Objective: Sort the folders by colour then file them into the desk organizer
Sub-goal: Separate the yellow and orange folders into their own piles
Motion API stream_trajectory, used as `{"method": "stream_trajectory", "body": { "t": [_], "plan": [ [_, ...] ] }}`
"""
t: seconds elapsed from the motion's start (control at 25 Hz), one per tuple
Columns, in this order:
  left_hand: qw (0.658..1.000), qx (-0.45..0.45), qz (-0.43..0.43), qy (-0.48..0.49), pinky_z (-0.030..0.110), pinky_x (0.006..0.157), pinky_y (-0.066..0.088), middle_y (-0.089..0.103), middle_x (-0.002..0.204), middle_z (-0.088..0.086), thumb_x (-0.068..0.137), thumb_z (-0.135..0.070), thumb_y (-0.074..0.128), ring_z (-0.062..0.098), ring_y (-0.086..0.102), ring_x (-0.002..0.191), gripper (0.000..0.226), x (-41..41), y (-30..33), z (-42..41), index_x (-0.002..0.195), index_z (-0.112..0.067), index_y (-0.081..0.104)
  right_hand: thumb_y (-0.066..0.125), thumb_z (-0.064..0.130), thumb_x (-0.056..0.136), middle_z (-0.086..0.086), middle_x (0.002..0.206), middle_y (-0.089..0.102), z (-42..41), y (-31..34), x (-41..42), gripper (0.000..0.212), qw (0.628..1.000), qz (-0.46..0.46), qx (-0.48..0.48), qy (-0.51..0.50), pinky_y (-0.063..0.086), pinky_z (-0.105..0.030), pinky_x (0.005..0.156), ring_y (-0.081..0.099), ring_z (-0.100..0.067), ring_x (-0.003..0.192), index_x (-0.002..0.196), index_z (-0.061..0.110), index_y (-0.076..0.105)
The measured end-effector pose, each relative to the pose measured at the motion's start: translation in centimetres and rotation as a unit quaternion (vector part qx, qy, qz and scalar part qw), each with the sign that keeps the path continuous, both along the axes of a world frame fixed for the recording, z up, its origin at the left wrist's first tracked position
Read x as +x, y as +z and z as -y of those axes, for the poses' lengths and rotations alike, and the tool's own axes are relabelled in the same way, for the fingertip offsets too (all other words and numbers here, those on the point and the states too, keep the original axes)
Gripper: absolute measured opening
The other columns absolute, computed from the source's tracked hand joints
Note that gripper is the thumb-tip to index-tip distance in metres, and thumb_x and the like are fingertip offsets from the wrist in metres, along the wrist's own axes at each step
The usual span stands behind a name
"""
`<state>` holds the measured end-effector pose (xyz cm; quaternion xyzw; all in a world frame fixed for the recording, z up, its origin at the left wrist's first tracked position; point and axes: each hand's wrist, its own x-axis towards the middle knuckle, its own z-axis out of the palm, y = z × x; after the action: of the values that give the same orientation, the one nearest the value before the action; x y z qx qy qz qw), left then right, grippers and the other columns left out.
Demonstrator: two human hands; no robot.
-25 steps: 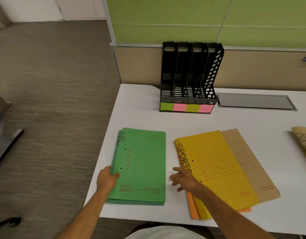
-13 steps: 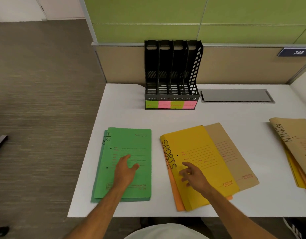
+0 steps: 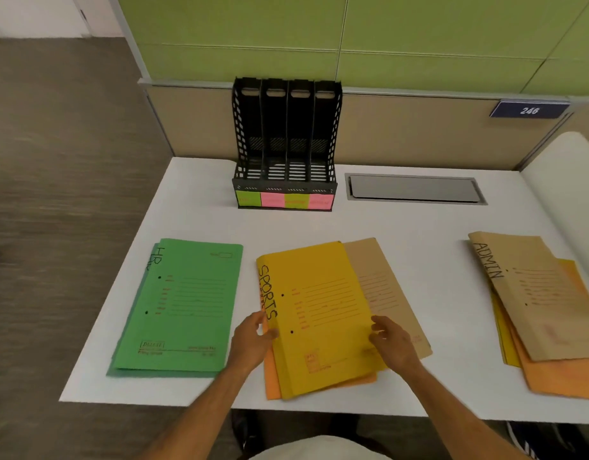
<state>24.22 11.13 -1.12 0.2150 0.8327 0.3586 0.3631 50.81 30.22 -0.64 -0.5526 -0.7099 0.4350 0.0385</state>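
Left hand [image 3: 253, 340] hopped off the green folder [image 3: 183, 307] and now both hands pinch the yellow folder [image 3: 316, 313] (right hand [image 3: 394, 341] at its right edge).

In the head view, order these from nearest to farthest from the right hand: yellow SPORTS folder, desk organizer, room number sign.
From the right hand:
1. Yellow SPORTS folder, under its fingers.
2. Desk organizer, at the desk's back.
3. Room number sign, on the partition, upper right.

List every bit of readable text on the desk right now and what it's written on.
"HR": green folder, along its left edge.
"SPORTS": yellow folder, along its left edge.
"ADMIN": tan folder, far right pile.
"246": blue sign on partition.
Sticky notes on organizer, folders' printed forms: too blurred.
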Motion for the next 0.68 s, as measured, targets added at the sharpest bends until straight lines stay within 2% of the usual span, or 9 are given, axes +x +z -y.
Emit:
{"method": "stream_trajectory", "body": {
  "t": [0.12, 0.24, 0.32, 0.4, 0.52, 0.6, 0.68],
  "plan": [
    [0.999, -0.034, 0.003, 0.019, 0.039, 0.101, 0.048, 0.06, 0.137, 0.003, 0.088, -0.028, 0.075, 0.02, 0.058, 0.122, 0.058, 3.6, 0.1, -0.9, 0.141, -0.018, 0.053, 0.063, 0.014, 0.091, -0.007, 0.132, 0.059, -1.3, -0.8, 2.8, 0.05, 0.998, 0.023, -0.043, 0.031, 0.049, -0.035, 0.091, 0.058, -0.021, 0.108, 0.139, 0.015, 0.051],
    [0.998, -0.054, -0.009, 0.043, 0.041, 0.103, 0.047, 0.056, 0.14, 0.004, 0.088, -0.031, 0.075, 0.022, 0.056, 0.123, 0.061, 5.8, -0.2, -1.3, 0.142, -0.019, 0.051, 0.064, 0.015, 0.09, -0.009, 0.141, 0.051, -2.1, -1.4, 4.2, 0.061, 0.992, 0.034, -0.089, 0.083, 0.047, -0.037, 0.099, 0.055, -0.027, 0.122, 0.147, 0.011, 0.042],
    [0.996, -0.07, -0.012, 0.057, 0.036, 0.095, 0.048, 0.057, 0.138, 0.003, 0.088, -0.03, 0.075, 0.02, 0.058, 0.114, 0.06, 6.8, 0.0, -1.2, 0.14, -0.018, 0.05, 0.063, 0.013, 0.09, -0.009, 0.136, 0.055, -2.3, -1.4, 4.6, 0.054, 0.988, 0.034, -0.109, 0.105, 0.047, -0.039, 0.1, 0.057, -0.024, 0.117, 0.141, 0.009, 0.047],
    [0.995, -0.079, -0.015, 0.062, 0.034, 0.089, 0.048, 0.059, 0.135, 0.002, 0.087, -0.028, 0.075, 0.017, 0.058, 0.106, 0.056, 7.4, 0.0, -1.0, 0.137, -0.019, 0.051, 0.061, 0.011, 0.088, -0.006, 0.123, 0.062, -2.3, -1.4, 5.0, 0.033, 0.986, 0.032, -0.098, 0.132, 0.051, -0.041, 0.097, 0.06, -0.02, 0.106, 0.121, 0.017, 0.055],
    [0.993, -0.092, -0.009, 0.078, 0.04, 0.096, 0.05, 0.058, 0.136, 0.004, 0.087, -0.026, 0.075, 0.024, 0.059, 0.116, 0.063, 7.6, 0.3, -1.6, 0.142, -0.018, 0.045, 0.056, 0.012, 0.089, -0.001, 0.117, 0.062, -2.8, -1.4, 5.3, 0.025, 0.981, 0.036, -0.082, 0.172, 0.051, -0.042, 0.096, 0.06, -0.024, 0.111, 0.11, 0.026, 0.055],
    [0.99, -0.083, 0.015, 0.112, 0.039, 0.094, 0.05, 0.059, 0.135, 0.008, 0.086, -0.022, 0.076, 0.024, 0.06, 0.111, 0.068, 7.5, 0.0, -1.9, 0.143, -0.016, 0.04, 0.056, 0.015, 0.09, -0.001, 0.124, 0.061, -2.9, -1.6, 5.6, 0.032, 0.977, 0.046, -0.082, 0.191, 0.049, -0.038, 0.098, 0.058, -0.025, 0.118, 0.12, 0.026, 0.055],
    [0.98, -0.055, 0.078, 0.177, 0.037, 0.091, 0.051, 0.059, 0.136, 0.013, 0.086, -0.016, 0.077, 0.022, 0.058, 0.102, 0.072, 7.5, 0.1, -2.5, 0.145, -0.011, 0.036, 0.058, 0.02, 0.093, -0.004, 0.139, 0.053, -3.3, -1.9, 5.9, 0.049, 0.973, 0.069, -0.074, 0.209, 0.042, -0.035, 0.102, 0.051, -0.026, 0.128, 0.14, 0.02, 0.047]
  ]
}}
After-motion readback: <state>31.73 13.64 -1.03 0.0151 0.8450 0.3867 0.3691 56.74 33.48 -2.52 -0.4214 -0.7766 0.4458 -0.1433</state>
